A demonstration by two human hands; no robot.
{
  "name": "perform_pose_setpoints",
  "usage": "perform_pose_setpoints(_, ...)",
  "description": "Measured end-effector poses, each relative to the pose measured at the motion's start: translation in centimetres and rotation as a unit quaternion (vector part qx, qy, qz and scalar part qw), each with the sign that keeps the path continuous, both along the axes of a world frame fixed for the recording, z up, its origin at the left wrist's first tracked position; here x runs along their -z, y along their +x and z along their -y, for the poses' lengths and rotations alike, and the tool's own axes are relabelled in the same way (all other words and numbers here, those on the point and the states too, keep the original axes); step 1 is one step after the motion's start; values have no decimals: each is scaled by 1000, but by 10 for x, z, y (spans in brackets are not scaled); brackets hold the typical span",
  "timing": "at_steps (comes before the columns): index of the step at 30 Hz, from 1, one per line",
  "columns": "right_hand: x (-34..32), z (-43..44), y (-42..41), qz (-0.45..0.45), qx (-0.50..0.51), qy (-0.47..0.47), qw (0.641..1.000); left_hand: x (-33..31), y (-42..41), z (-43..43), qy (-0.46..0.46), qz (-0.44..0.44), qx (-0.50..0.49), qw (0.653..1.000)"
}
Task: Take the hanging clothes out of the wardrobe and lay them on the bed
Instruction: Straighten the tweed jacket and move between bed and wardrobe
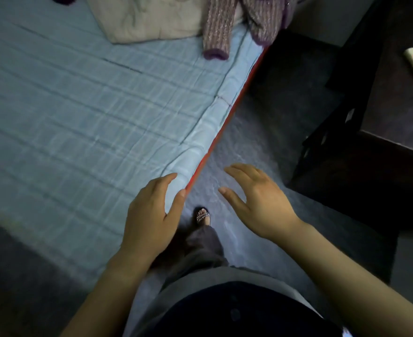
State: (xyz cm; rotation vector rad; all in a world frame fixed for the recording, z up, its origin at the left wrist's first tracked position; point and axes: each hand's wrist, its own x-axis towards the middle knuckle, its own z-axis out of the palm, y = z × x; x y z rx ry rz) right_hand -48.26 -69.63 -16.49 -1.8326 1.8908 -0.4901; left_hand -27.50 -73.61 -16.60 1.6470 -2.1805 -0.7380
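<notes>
A person stands beside the bed (78, 117), left hand (151, 215) over its edge and right hand (256, 203) above the floor, both empty with fingers loosely spread. A purple knitted garment (218, 27) lies near the head of the bed by a pillow (147, 18), one part spilling over the side. A tug on the sheet could well drag it to the floor. The wardrobe is out of view.

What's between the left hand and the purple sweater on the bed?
Head view: only bare blue checked sheet between the left hand and the purple sweater, nothing lying on that stretch.
</notes>
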Motion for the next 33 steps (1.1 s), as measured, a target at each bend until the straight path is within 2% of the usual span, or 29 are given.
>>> perform_pose_setpoints(8, -32, 172, -68, -24, 90, -3, 996, -23, -78, 219, -25, 16, 116, 993)
perform_pose_setpoints(12, -30, 217, -116, -24, 149, -28, 988, -21, -145, 289, -26, 7, 183, 983)
perform_pose_setpoints(18, -18, 300, -217, -40, 204, 10, 978, -8, -261, 385, -6, -4, 241, 971)
perform_pose_setpoints(24, -36, 429, -350, -74, 182, 8, 980, -15, -383, 507, 5, -25, 218, 976)
perform_pose_setpoints(27, -46, 501, -404, -87, 156, 2, 984, -23, -437, 573, -26, -47, 211, 976)
perform_pose_setpoints(33, -37, 657, -472, -70, 66, -27, 995, -13, -494, 707, -40, -50, 140, 988)
